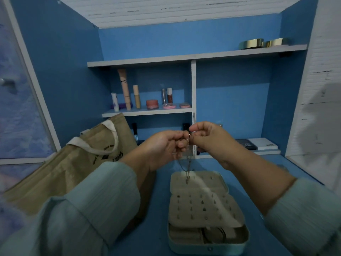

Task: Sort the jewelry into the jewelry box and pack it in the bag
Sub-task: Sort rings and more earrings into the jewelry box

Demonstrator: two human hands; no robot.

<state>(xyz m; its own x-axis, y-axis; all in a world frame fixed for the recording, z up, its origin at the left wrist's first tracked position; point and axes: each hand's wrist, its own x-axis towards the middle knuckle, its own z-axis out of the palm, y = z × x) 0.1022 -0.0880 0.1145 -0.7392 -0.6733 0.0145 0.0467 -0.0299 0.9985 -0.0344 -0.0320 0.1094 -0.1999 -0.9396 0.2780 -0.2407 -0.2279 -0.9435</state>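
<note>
Blue desk, necklace pinched between both hands, above jewelry box

Both hands, left hand and right hand, pinch a necklace above the open jewelry box; a bag lies left on the tabletop.

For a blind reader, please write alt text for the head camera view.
Both hands, left hand and right hand, pinch a thin necklace above an open jewelry box on a blue desk. A tan bag lies at left; cosmetics stand on a shelf behind.
</note>
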